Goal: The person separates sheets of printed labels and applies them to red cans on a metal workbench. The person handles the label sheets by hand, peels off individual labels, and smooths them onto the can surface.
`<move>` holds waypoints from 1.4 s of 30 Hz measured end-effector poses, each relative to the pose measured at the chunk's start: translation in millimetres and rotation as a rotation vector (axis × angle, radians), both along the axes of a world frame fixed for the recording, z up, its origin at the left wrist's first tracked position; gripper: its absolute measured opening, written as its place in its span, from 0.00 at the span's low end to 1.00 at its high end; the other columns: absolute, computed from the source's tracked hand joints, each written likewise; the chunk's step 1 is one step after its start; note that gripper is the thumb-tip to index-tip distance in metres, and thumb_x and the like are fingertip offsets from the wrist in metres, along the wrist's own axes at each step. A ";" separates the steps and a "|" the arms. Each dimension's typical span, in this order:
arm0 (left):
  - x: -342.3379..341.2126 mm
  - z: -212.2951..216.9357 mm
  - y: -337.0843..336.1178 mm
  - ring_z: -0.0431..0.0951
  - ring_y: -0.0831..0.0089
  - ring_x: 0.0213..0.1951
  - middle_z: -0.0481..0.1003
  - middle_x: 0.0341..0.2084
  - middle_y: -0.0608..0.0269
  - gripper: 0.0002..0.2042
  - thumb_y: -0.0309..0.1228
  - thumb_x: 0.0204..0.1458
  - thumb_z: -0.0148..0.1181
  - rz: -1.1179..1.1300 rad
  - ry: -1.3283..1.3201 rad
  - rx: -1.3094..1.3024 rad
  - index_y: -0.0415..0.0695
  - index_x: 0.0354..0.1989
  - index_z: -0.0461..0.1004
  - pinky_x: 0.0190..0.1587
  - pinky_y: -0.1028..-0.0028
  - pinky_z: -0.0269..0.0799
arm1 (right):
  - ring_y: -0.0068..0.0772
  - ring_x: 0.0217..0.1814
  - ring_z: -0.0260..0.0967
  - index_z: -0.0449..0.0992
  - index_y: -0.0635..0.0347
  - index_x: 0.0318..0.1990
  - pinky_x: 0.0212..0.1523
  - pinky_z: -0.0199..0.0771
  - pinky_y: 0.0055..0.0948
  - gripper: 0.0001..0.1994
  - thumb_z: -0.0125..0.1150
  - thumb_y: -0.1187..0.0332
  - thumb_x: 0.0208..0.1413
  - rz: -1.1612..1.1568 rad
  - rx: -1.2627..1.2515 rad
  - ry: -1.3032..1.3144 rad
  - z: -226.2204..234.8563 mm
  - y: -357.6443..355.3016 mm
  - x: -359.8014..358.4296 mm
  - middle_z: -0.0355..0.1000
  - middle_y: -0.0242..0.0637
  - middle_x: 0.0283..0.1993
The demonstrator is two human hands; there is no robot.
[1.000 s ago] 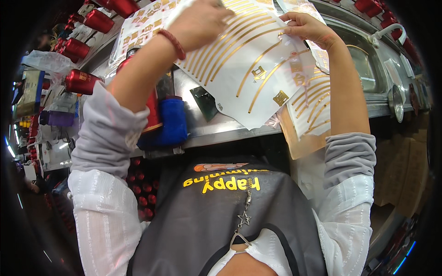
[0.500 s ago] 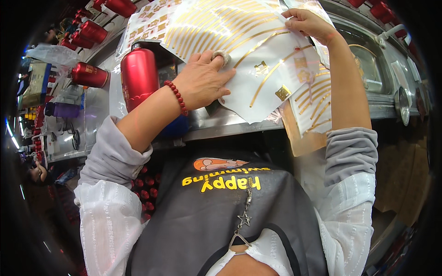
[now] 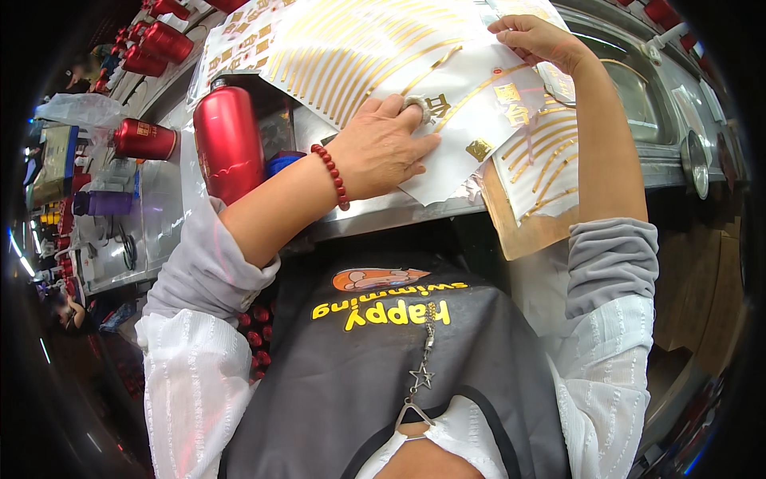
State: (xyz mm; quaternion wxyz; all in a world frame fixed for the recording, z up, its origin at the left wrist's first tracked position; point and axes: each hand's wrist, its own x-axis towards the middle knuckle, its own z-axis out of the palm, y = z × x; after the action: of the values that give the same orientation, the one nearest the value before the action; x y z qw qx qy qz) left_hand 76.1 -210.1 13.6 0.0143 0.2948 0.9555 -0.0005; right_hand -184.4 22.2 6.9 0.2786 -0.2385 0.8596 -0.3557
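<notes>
A white sheet point(image 3: 455, 172) with curved gold strips and small gold emblems lies on the metal worktop. My left hand point(image 3: 381, 148), a red bead bracelet at its wrist, rests on the sheet beside a gold emblem. Its fingers are bent over a small whitish wad, seemingly cloth point(image 3: 416, 105), pressed against the sheet. At the sheet's far right edge, my right hand point(image 3: 542, 41) has its thumb and fingers closed on the edge. A red metallic bottle point(image 3: 229, 144) lies left of my left hand, partly behind my forearm.
More gold-strip sheets point(image 3: 536, 164) lie under my right forearm, over a tan board point(image 3: 499, 211). Several red bottles point(image 3: 146, 139) stand at the left. A metal basin point(image 3: 630, 96) is at the right, with a round metal dish point(image 3: 696, 164) by it.
My left hand has slid right across the sheet with the whitish wad, toward the gold emblem. My right hand stays at the far right edge. The view has shifted slightly.
</notes>
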 end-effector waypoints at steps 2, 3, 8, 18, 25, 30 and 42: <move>0.8 2.4 -1.7 0.67 0.57 0.49 0.70 0.44 0.55 0.22 0.41 0.54 0.63 0.000 -0.040 -0.014 0.55 0.58 0.73 0.55 0.62 0.62 | 0.18 0.30 0.65 0.77 0.56 0.50 0.35 0.73 0.25 0.16 0.56 0.55 0.63 -0.035 0.099 0.019 4.8 4.6 3.7 0.67 0.25 0.29; -3.1 3.8 -3.5 0.68 0.57 0.47 0.70 0.40 0.55 0.19 0.39 0.54 0.63 -0.027 -0.061 0.031 0.54 0.55 0.75 0.53 0.63 0.63 | 0.19 0.28 0.65 0.77 0.56 0.41 0.31 0.72 0.25 0.14 0.56 0.55 0.62 -0.053 0.134 0.008 9.7 8.2 6.0 0.66 0.24 0.27; -69.5 23.1 -2.9 0.71 0.59 0.42 0.74 0.38 0.55 0.13 0.35 0.55 0.62 -0.003 0.221 0.229 0.51 0.49 0.79 0.48 0.64 0.69 | 0.16 0.28 0.63 0.75 0.56 0.35 0.31 0.66 0.21 0.09 0.58 0.61 0.59 0.039 0.071 -0.013 13.1 20.0 5.2 0.67 0.23 0.27; -221.6 -4.6 -1.6 0.74 0.60 0.47 0.79 0.40 0.62 0.10 0.38 0.54 0.57 -0.292 0.209 0.141 0.53 0.40 0.80 0.51 0.59 0.66 | 0.13 0.31 0.60 0.75 0.64 0.33 0.34 0.64 0.18 0.04 0.58 0.73 0.57 0.103 -0.134 0.436 19.8 5.5 55.8 0.66 0.23 0.25; -220.5 -11.5 1.0 0.79 0.61 0.38 0.80 0.32 0.64 0.08 0.42 0.52 0.58 -0.191 0.200 0.214 0.57 0.34 0.80 0.43 0.57 0.70 | 0.44 0.33 0.72 0.75 0.61 0.33 0.35 0.72 0.37 0.03 0.60 0.75 0.51 0.099 -0.109 1.036 11.3 -1.2 93.7 0.72 0.40 0.32; -219.0 -12.7 0.8 0.80 0.62 0.37 0.80 0.30 0.65 0.08 0.42 0.51 0.58 -0.217 0.195 0.236 0.58 0.34 0.81 0.41 0.56 0.69 | 0.43 0.30 0.70 0.71 0.57 0.27 0.34 0.73 0.38 0.07 0.65 0.72 0.46 0.102 -0.075 1.319 3.6 -11.6 107.3 0.69 0.35 0.26; -224.4 -2.5 -4.9 0.79 0.63 0.45 0.81 0.39 0.63 0.13 0.45 0.55 0.54 -0.139 0.050 0.264 0.54 0.41 0.81 0.51 0.58 0.68 | 0.18 0.44 0.72 0.76 0.66 0.49 0.46 0.71 0.19 0.14 0.61 0.65 0.63 -0.291 -0.535 0.176 -10.8 34.0 110.9 0.77 0.32 0.41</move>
State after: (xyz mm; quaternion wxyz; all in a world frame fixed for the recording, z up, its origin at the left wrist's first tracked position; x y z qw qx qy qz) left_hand -148.3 -215.0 11.0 -0.0486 0.3597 0.9245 0.1167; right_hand -73.5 56.2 -3.9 0.0768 -0.2078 0.7813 -0.5835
